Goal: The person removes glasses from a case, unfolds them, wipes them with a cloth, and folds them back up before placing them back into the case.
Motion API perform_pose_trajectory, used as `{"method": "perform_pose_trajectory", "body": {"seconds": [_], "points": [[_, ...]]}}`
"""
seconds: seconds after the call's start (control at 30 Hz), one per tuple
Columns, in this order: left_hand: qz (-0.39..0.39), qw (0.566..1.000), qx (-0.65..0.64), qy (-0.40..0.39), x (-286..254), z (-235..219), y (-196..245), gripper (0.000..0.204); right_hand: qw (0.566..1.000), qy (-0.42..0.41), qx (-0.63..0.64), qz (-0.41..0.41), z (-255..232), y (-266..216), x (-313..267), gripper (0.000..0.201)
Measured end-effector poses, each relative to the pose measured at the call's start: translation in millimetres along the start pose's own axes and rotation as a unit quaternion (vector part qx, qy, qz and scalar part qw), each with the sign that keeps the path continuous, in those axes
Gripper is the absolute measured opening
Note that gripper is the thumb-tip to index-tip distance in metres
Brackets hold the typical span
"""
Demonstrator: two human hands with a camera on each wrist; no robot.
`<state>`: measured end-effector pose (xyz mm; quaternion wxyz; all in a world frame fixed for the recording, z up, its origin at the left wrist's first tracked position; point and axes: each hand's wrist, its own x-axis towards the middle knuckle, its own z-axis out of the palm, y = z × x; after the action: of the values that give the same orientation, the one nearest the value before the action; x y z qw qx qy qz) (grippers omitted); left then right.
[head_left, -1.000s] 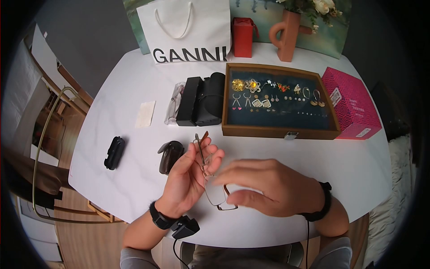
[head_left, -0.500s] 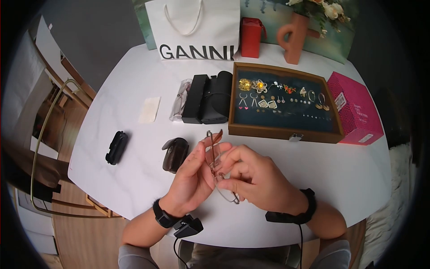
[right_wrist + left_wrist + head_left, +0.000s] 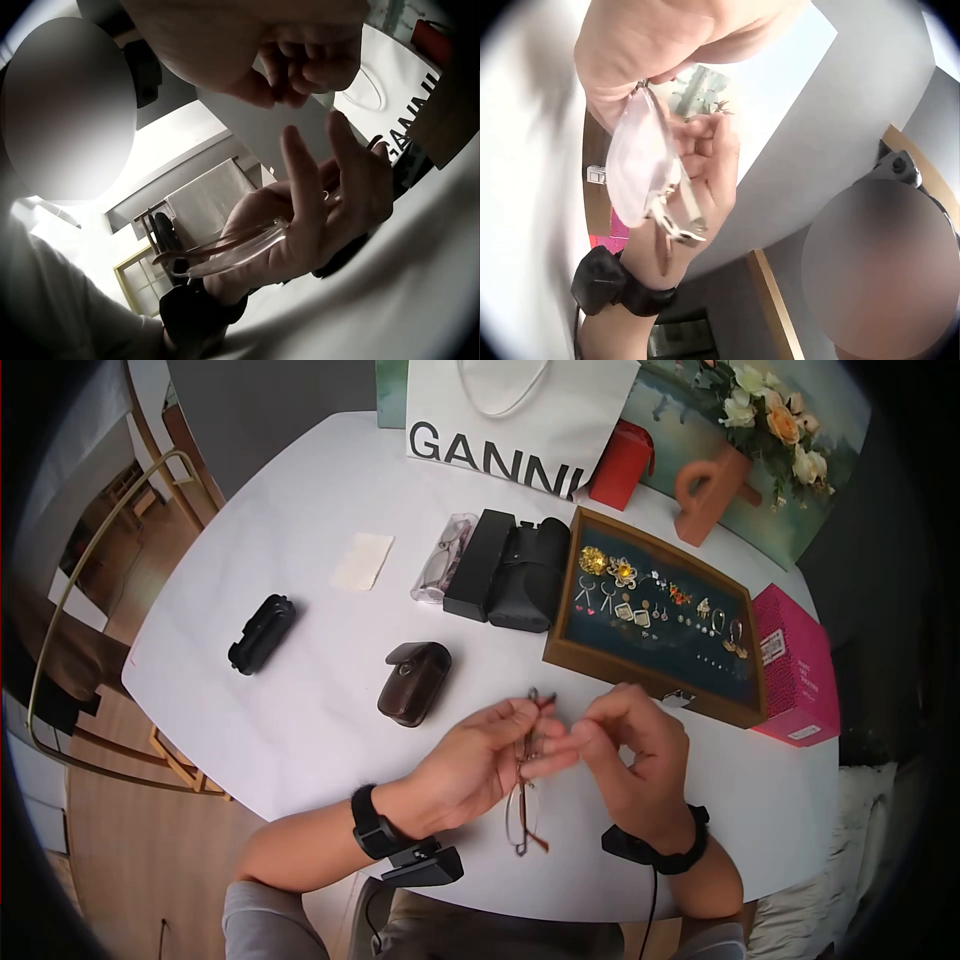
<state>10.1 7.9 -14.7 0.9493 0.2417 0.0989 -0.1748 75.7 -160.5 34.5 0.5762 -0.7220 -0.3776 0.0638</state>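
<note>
Glasses (image 3: 523,816) pinched by left hand (image 3: 484,762); right hand (image 3: 643,760) just beside, fingers curled inward.

"GANNI" on the white bag (image 3: 520,432)

Left forearm (image 3: 310,845): comes in from the lower left, elbow bent.
Left hand (image 3: 470,770): palm up and inward, thumb gripping, fingers reaching toward the right hand.
Right forearm (image 3: 708,880): angled up from the lower right.
Right hand (image 3: 643,760): fingers curled, thumb near forefinger; whether their tips meet is hard to tell.
Fingertips: the two hands' just beside each other.
</note>
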Motion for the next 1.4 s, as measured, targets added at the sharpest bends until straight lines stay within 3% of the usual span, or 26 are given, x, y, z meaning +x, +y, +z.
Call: {"method": "perform_pose_trajectory", "body": {"seconds": [0.07, 0.13, 0.23, 0.37, 0.43, 0.47, 0.53, 0.57, 0.63, 0.67, 0.7, 0.73, 0.77, 0.8, 0.9, 0.97, 1.07, 1.2, 1.23, 1.4], "points": [[0.085, 0.995, -0.008, 0.051, -1.5, 2.9, 1.7, 0.024, 0.999, -0.007, 0.028, 0.043, 1.1, -4.3, -0.6, 0.01], [0.104, 0.992, -0.013, 0.064, -1.3, 5.8, 1.2, 0.024, 0.976, -0.132, -0.171, 0.028, 1.2, -6.7, -1.7, 0.013], [0.135, 0.986, -0.022, 0.095, -1.4, 12.3, -0.8, 0.022, 0.976, -0.094, -0.195, -0.004, 11.2, 5.0, -6.6, 0.014], [0.15, 0.987, 0.028, 0.055, -1.9, 14.4, -0.1, 0.024, 0.982, -0.056, -0.181, -0.007, 6.9, 7.8, -5.5, 0.014], [0.147, 0.986, 0.065, 0.035, 0.0, 14.0, -2.5, 0.027, 0.991, -0.073, -0.073, 0.082, 4.5, 6.6, -5.3, 0.006], [0.103, 0.994, 0.033, -0.014, 2.4, 12.6, -5.5, 0.034, 0.991, -0.075, -0.073, 0.079, 5.2, 4.9, -3.3, 0.006], [0.037, 0.989, -0.02, -0.142, 5.1, 2.1, -11.2, 0.052, 0.963, -0.052, 0.172, 0.203, 7.5, 0.1, 2.8, 0.003], [0.043, 0.989, -0.021, -0.14, 4.6, -1.4, -13.0, 0.052, 0.963, -0.058, 0.171, 0.202, 8.0, -2.1, 5.1, 0.003], [0.097, 0.984, 0.027, -0.146, 1.8, 3.5, -13.9, 0.049, 0.924, -0.063, 0.253, 0.28, 6.8, -5.1, 11.1, 0.005], [0.102, 0.991, 0.032, -0.076, -0.9, 10.6, -12.7, 0.041, 0.924, -0.069, 0.252, 0.28, 7.2, -2.3, 14.4, 0.005], [0.106, 0.991, 0.029, -0.074, 1.1, 14.5, -12.1, 0.041, 0.967, -0.07, 0.157, 0.189, 8.3, 3.2, 17.6, 0.006], [0.151, 0.988, 0.001, -0.013, 4.5, 17.7, -11.3, 0.038, 0.991, -0.07, 0.06, 0.096, 8.9, 6.7, 20.6, 0.007], [0.196, 0.979, -0.03, 0.048, 5.2, 18.7, -9.5, 0.036, 0.998, -0.026, 0.007, 0.064, 7.7, 2.7, 31.7, 0.008], [0.199, 0.978, -0.035, 0.051, 2.6, 19.6, -5.6, 0.036, 0.998, 0.017, -0.045, 0.031, 6.6, -4.1, 50.2, 0.01], [0.148, 0.983, -0.017, 0.106, -0.8, 18.1, 0.6, 0.034, 0.999, -0.029, -0.028, 0.025, 18.6, -16.8, 115.7, 0.01], [0.053, 0.995, 0.001, 0.082, 3.8, 4.7, -3.9, 0.03, 0.986, -0.15, -0.059, -0.04, 41.1, 0.7, 161.8, 0.011], [0.02, 0.997, -0.009, 0.08, 8.8, -5.6, -14.2, 0.029, 0.945, -0.276, -0.159, -0.073, 90.8, 19.4, 198.7, 0.011], [-0.02, 0.997, -0.024, 0.072, 12.9, -7.3, -24.4, 0.032, 0.926, -0.31, -0.192, -0.102, 152.1, 52.4, 229.0, 0.011], [-0.017, 0.997, -0.025, 0.074, 12.0, -5.0, -23.4, 0.032, 0.923, -0.299, -0.229, -0.077, 162.8, 54.4, 233.6, 0.009], [-0.044, 0.994, -0.001, 0.098, 9.1, -0.2, -23.2, 0.037, 0.903, -0.3, -0.301, -0.058, 185.0, 65.8, 247.9, 0.006]]}}
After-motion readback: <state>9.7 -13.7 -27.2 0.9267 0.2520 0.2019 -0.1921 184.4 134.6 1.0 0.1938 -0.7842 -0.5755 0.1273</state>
